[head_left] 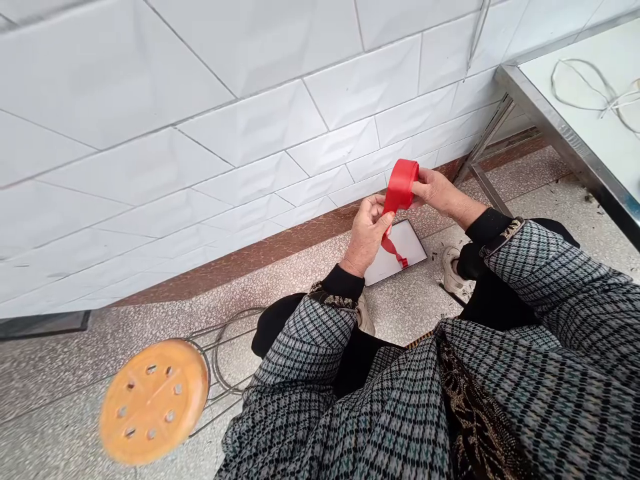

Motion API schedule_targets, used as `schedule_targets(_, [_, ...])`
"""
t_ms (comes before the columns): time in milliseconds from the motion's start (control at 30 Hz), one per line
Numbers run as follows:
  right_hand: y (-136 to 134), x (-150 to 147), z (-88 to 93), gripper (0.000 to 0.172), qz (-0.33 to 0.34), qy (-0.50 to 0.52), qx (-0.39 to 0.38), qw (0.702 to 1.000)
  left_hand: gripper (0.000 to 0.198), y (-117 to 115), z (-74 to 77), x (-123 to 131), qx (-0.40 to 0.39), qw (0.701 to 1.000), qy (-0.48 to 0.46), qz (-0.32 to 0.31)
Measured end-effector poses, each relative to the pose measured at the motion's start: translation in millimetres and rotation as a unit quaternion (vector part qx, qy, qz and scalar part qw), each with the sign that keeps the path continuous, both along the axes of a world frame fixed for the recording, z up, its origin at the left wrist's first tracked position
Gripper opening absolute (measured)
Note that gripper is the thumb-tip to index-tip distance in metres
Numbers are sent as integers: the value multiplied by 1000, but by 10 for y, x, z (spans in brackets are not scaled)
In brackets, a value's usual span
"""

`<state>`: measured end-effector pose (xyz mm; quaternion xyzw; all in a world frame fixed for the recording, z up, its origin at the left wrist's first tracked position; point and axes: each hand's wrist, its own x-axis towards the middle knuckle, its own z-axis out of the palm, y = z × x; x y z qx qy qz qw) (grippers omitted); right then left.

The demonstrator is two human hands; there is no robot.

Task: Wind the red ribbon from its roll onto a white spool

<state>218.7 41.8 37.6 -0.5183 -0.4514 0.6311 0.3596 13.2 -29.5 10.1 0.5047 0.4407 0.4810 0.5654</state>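
A roll of wide red ribbon (404,179) is held up in front of the tiled wall. My right hand (434,190) grips the roll from its right side, thumb and fingers on its edge. My left hand (369,230) pinches the loose strip just below the roll. From there the ribbon's tail (393,248) hangs down and ends in a small curl. Under the tail, a white flat box or tray (407,241) with a dark edge lies on the floor, partly hidden by my left hand.
An orange round stool (155,402) with holes and thin metal legs is at the lower left. A metal-framed table (575,143) with a white cable (607,100) on it stands at the right. The white tiled wall (265,127) runs close in front. My shoes are near the box.
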Motion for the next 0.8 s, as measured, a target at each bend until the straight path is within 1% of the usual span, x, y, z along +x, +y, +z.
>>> schedule_targets(33, [9,2,-1,26,-10,-2,-1,1000,23,-27,25,15,0,1000,-2,6])
schedule_targets(67, [13,5,-3,25,-15,0,-5,1000,21,-54,53,25,-2,1000,2,1])
schedule_targets(167, [3,3,-14,20,-12,11,-26,1000,31,-117,132,31,-16,998,23,-51])
schedule_targets(267, [-20,-23,-24,10,-9,41,-66,997,37,-143,166,44,-13,998,-1,-65])
schedule_targets(300, [-27,-33,-26,10,-9,60,-87,994,38,-146,167,53,-16,998,-14,-65])
schedule_targets(400, [-42,-55,-26,19,8,134,-157,978,41,-148,161,81,-40,996,-32,-74])
schedule_targets(467, [-52,-60,-27,27,40,181,-195,963,41,-144,162,92,-46,996,-14,-72])
schedule_targets(567, [-60,-49,-36,32,89,215,-237,943,37,-126,169,100,-25,998,54,-33])
schedule_targets(633, [-57,-30,-49,33,110,222,-255,935,27,-112,170,106,12,995,102,13])
schedule_targets(700, [-52,-7,-63,33,125,226,-263,930,15,-103,166,111,49,989,128,64])
schedule_targets(733, [-50,4,-70,33,132,227,-265,928,15,-101,162,110,63,985,134,83])
schedule_targets(800, [-48,22,-82,33,150,224,-268,925,31,-100,151,99,85,982,146,90])
